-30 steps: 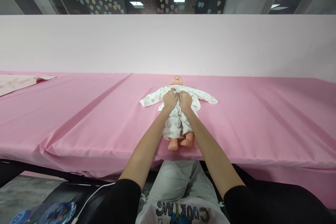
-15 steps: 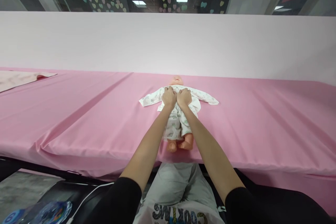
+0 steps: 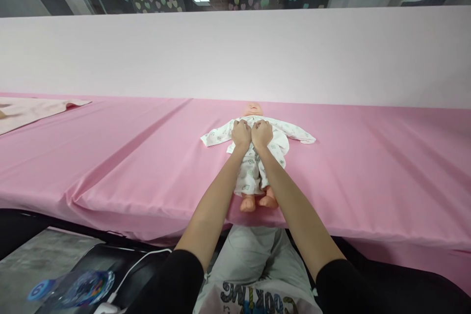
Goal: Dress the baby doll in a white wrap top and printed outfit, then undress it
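Observation:
On the pink-covered table lies a baby doll [image 3: 253,109] on its back, head away from me and bare feet [image 3: 248,203] toward me. It wears a white printed long-sleeved top [image 3: 221,134], sleeves spread to both sides, and matching trousers [image 3: 247,179]. My left hand [image 3: 241,133] and my right hand [image 3: 262,133] are side by side on the doll's chest. Both are closed, fingers curled at the front of the top. The fingertips and the exact bit of cloth between them are hidden by the backs of my hands.
The pink cloth [image 3: 140,162] covers the table, with a long fold on the left. A pale cloth [image 3: 37,110] lies at the far left. Behind stands a white partition [image 3: 235,56]. A plastic bottle [image 3: 79,288] and a white cable [image 3: 136,266] are on a black seat [image 3: 106,255] at lower left.
The view has shifted slightly, so everything sits a little further right. Both hands stay closed together at the front of the doll's top, with barely any movement.

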Demonstrator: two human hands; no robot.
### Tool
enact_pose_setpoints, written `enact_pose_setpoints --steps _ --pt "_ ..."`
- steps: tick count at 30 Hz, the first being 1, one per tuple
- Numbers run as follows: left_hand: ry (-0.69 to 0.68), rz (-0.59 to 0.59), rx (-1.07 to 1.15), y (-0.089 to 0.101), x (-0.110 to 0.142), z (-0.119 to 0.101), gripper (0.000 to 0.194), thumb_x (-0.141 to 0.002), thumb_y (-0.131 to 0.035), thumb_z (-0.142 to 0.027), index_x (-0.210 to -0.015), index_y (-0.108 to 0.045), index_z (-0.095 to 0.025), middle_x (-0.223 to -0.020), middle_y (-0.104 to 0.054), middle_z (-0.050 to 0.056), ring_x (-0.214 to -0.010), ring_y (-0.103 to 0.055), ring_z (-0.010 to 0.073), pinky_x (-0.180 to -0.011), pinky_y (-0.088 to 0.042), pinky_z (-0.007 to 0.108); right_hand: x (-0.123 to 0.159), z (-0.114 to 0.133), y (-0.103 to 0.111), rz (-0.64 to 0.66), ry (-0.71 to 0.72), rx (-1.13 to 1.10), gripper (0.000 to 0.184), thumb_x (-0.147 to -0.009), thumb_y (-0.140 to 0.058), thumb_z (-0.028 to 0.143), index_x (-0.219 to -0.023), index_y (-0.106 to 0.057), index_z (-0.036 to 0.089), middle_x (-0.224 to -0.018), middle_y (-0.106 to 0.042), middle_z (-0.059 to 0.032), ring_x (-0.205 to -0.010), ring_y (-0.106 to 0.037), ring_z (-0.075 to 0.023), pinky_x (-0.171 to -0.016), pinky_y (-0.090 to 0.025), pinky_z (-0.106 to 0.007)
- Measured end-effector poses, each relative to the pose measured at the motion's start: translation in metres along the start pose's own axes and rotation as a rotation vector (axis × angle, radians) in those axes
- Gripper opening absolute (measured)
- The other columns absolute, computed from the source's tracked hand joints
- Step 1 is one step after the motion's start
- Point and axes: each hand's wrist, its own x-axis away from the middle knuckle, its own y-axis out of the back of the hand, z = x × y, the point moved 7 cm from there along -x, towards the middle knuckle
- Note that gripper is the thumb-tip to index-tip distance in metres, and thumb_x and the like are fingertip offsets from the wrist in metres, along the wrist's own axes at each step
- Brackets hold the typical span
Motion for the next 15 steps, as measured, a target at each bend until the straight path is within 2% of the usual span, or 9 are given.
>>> enact_pose_setpoints --steps 5,9,15 --pt "-0.032 0.024 0.003 -0.0022 -0.0016 0.0003 0.024 -0.086 -0.043 -0.020 -0.100 -0.062 -0.018 -0.098 -0.064 0.011 -0.093 -0.061 0.0241 -0.078 -0.042 0.032 0.0007 0.0005 -0.0002 -0.006 0.021 0.009 0.017 -0.087 -0.045 0.021 -0.082 -0.060 0.018 -0.089 -0.061 -0.0057 -0.087 -0.053 -0.0221 -0.071 -0.035 -0.031" --pt "-0.030 0.014 0.042 -0.0022 -0.0047 0.0024 0.023 -0.086 -0.042 -0.019 -0.093 -0.063 -0.016 -0.099 -0.062 0.015 -0.091 -0.060 0.0259 -0.079 -0.043 0.035 0.0002 -0.0005 -0.0019 -0.001 0.025 0.019 0.017 -0.087 -0.044 0.021 -0.082 -0.060 0.018 -0.089 -0.061 -0.0062 -0.087 -0.052 -0.0222 -0.072 -0.035 -0.031" --pt "-0.168 -0.095 0.338 0.0017 -0.0055 0.0048 0.018 -0.083 -0.046 -0.013 -0.090 -0.063 -0.015 -0.101 -0.057 0.013 -0.096 -0.057 0.0199 -0.088 -0.044 0.031 -0.0006 -0.0017 0.0007 -0.005 0.016 0.000 0.018 -0.086 -0.045 0.020 -0.081 -0.063 0.017 -0.089 -0.062 -0.0066 -0.087 -0.053 -0.0226 -0.071 -0.035 -0.031"
